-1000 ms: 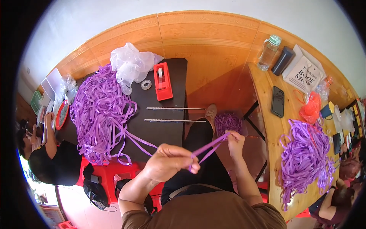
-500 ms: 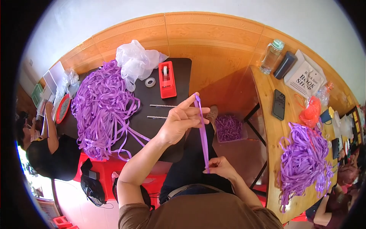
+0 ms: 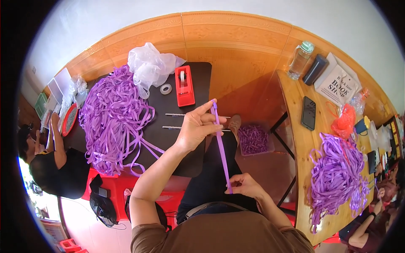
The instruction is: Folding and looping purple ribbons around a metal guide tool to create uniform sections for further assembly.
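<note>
A purple ribbon [image 3: 222,156] is stretched between my two hands above my lap. My left hand [image 3: 196,127] has its upper end looped at the tip of the index finger, and the thumb presses the strip lower down. Lower right, my right hand [image 3: 246,185] pinches the other end between thumb and fingers. Behind my left hand, two thin silver rods [image 3: 172,127] lie over the dark table [image 3: 194,158] and stick out past its edge. To the left, a big heap of purple ribbon [image 3: 114,122] covers much of that table.
The dark table also bears a red tape dispenser [image 3: 184,86], a tape roll [image 3: 166,89] and a white plastic bag [image 3: 152,67]. A wooden table [image 3: 295,126] at right holds more purple ribbon [image 3: 335,177], a phone [image 3: 308,113] and a bottle [image 3: 301,60]. Below sits a bin [image 3: 255,140] of purple pieces.
My left thumb has come onto the ribbon below the loop, and that hand has shifted slightly left and up. My right hand keeps its pinch in nearly the same place.
</note>
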The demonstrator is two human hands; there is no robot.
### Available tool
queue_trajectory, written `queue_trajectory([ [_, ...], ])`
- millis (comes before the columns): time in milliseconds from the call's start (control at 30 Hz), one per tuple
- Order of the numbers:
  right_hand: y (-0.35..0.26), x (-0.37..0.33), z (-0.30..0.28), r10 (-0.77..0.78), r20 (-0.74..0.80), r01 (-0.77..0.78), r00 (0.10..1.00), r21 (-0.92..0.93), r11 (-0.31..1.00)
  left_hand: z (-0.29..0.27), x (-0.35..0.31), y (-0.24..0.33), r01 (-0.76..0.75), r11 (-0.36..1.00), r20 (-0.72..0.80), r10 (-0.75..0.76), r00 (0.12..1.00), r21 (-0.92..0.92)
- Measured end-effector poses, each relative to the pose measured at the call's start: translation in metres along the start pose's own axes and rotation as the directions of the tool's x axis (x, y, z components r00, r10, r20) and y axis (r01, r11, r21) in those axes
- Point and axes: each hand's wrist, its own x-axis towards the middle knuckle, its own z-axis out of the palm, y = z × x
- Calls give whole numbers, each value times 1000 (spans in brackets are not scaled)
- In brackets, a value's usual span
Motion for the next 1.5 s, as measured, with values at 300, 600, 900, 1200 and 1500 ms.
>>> queue_trajectory([
  [300,6,2,-17,-202,-367,137,908,-195,971,0,0,-6,-226,816,-113,333,936,531],
  [600,12,0,-22,-222,-423,161,879,-175,971,2,-6,12,-94,955,-73,119,990,280],
  [900,1,-3,-19,-70,-289,67,955,-21,998,-8,-3,11,-158,987,112,157,981,-4],
  [1200,29,5,-35,-72,-275,85,959,37,996,-7,-4,7,27,987,128,-7,992,-159],
  [1500,-100,-1,-23,-821,-153,737,550,-373,564,27,-44,2,369,922,427,-288,857,-119],
])
